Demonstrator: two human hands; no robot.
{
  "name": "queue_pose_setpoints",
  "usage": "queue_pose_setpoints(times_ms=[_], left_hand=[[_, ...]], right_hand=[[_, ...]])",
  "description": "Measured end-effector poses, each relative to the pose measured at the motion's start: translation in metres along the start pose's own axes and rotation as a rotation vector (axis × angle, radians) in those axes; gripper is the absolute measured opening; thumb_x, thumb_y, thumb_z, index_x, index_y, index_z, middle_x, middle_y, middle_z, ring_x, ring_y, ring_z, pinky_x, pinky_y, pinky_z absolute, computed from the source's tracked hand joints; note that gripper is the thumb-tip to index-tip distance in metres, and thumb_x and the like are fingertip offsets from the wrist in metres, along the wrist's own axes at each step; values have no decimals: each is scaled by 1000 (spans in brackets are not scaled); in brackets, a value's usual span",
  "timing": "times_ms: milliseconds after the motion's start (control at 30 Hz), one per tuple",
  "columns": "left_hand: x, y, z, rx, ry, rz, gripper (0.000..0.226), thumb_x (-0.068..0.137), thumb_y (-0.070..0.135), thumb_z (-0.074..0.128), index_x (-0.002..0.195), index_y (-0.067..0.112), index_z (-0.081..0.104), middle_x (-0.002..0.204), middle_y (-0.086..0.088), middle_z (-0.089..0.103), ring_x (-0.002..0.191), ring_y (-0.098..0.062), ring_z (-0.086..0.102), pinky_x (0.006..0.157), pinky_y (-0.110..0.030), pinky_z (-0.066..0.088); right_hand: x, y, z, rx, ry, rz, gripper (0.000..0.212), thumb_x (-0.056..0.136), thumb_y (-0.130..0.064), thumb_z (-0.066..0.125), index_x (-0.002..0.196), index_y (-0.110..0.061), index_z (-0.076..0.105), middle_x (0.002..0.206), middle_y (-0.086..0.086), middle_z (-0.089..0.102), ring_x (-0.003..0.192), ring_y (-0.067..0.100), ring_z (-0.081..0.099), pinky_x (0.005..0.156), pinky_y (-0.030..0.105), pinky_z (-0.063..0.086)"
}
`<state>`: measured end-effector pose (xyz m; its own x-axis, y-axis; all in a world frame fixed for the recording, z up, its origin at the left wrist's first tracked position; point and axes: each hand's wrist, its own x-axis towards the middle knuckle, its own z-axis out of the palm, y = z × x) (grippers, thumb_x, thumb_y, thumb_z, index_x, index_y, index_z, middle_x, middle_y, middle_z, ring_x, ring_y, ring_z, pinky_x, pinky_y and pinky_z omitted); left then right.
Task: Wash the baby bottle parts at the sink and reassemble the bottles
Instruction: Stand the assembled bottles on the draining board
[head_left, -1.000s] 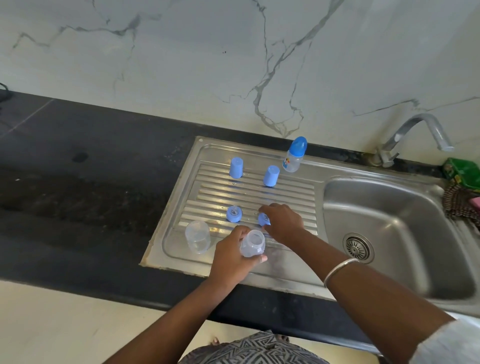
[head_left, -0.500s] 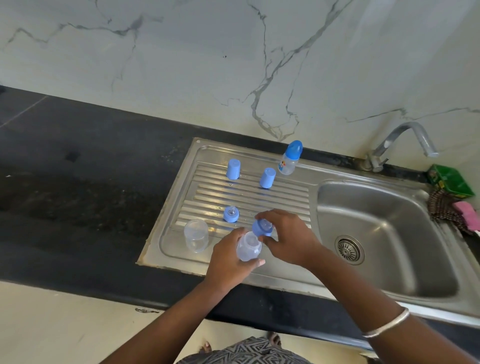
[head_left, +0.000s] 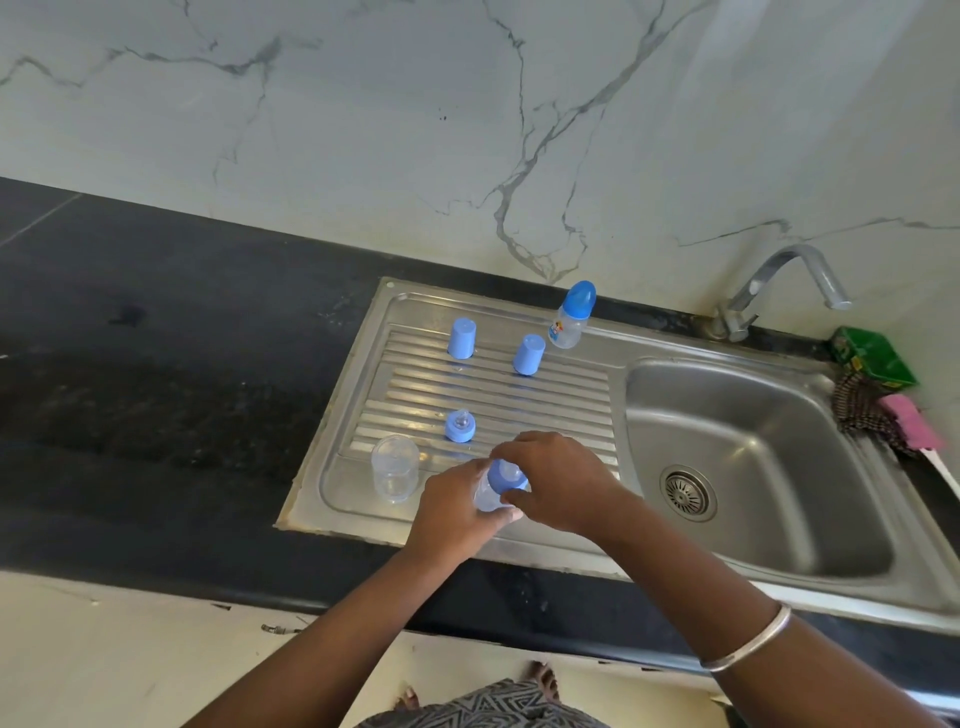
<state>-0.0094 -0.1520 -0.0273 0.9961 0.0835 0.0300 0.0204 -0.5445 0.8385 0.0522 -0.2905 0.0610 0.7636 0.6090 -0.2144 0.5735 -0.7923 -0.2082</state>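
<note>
Clear bottle (head_left: 487, 498) gripped in left hand (head_left: 457, 512) above drainboard (head_left: 498, 400) front edge, long axis tilted up-right. Blue teat ring (head_left: 506, 477) pinched by right hand (head_left: 563, 480), seated on neck directly above-right; next prob. a twist abt that axis.

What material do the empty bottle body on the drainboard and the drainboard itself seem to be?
Bottle body: likely clear plastic, since the metal shows through it. Drainboard: apparently stainless steel with a brushed, ribbed surface that reflects light dully.
</note>
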Motion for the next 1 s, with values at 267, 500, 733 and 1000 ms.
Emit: queue_pose_setpoints(times_ms=[267,500,733,1000], left_hand=[[2,-2,-1,30,-6,-18,44,69,41,84,109,32,71,97,20,73,90,5,63,83,-8,41],[4,-5,-1,59,13,58,48,71,39,84,115,27,69,106,12,74,97,-5,66,89,-20,50],[4,-6,0,54,-1,-10,40,65,47,85,100,41,67,93,26,67,86,14,58,80,-1,36],[5,-9,0,70,3,64,47,71,41,85,112,27,69,106,12,73,98,-4,65,86,-8,42]], right_hand=[[2,-9,8,-2,82,234,52,80,-73,59,73,-25,39,71,-8,42,66,17,48,52,28,32],[-2,-13,0,80,50,127,28,73,-28,65,101,-25,58,87,-5,54,78,20,58,67,34,55],[1,-13,5,5,125,308,53,81,-70,57,67,-22,39,68,-5,45,59,11,44,48,26,30],[0,-16,2,60,61,173,20,77,-30,64,94,-25,55,84,-5,48,74,20,55,51,24,34]])
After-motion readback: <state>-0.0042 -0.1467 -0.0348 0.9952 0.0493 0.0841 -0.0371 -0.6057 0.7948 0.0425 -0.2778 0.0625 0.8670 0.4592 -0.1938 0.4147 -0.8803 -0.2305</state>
